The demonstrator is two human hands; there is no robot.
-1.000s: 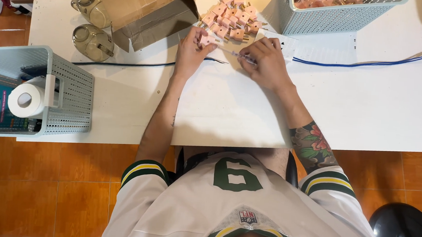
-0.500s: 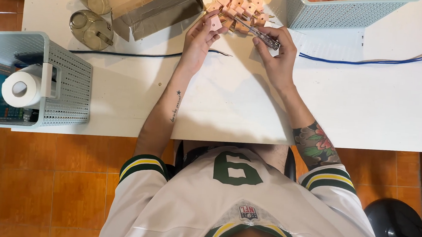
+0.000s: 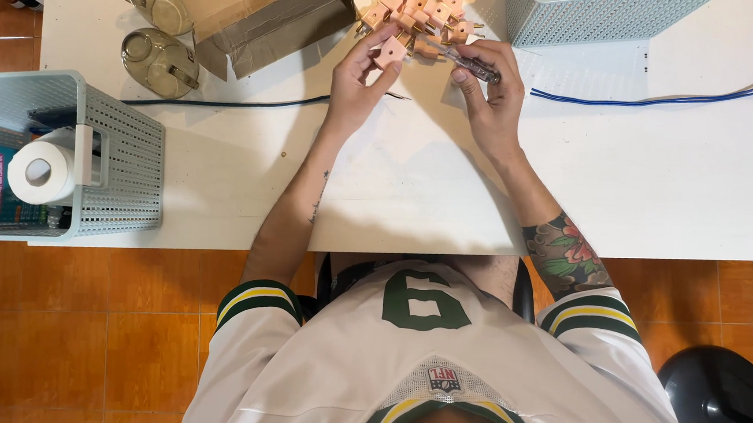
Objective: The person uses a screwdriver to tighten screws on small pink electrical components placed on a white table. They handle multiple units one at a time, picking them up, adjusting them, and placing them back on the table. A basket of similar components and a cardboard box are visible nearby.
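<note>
Change since half a second ago: both hands have drawn slightly nearer the person, away from the pile; the left hand's plug is now held clear of the heap.
Left hand (image 3: 357,82): raised over the white worktop (image 3: 661,178), its grip clamped on one pink plug (image 3: 389,52) between thumb and fingertips.
Right hand (image 3: 491,96): its grip closed around a slim screwdriver (image 3: 468,62) with a clear handle, tip pointing left toward the held plug.
Pink plug: small, square, salmon-pink block, flat face up; just near of the pile, touching only the fingers.
Pile of plugs (image 3: 426,12): matching pink blocks with short brass pins, heaped at the far edge of the worktop.
Far right: pale green mesh basket (image 3: 602,20) holding more pink pieces.
Far left: cardboard box (image 3: 250,4), two glass jugs (image 3: 155,28).
Near left: second mesh basket (image 3: 123,167), with a paper roll (image 3: 41,172).
Cables: blue cable (image 3: 667,99) on the right, black cable (image 3: 225,102) on the left.
</note>
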